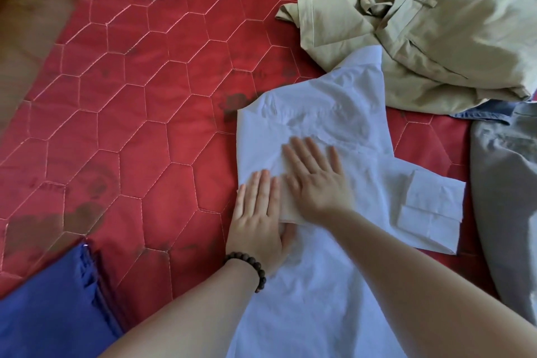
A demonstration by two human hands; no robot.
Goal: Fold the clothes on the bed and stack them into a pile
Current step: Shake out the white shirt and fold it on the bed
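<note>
While two hands [286, 197] press, perhaps four garments [334, 131] lie.

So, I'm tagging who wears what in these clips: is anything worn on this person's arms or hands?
Both forearms are bare, no sleeves in view. The left hand has a bracelet of dark brown round beads at its wrist. The right hand shows no ring, watch or glove.

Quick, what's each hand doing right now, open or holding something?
Left hand: open, fingers straight, pressing flat on the white shirt.
Right hand: open, fingers spread, flat on the same shirt; slightly blurred.
</note>
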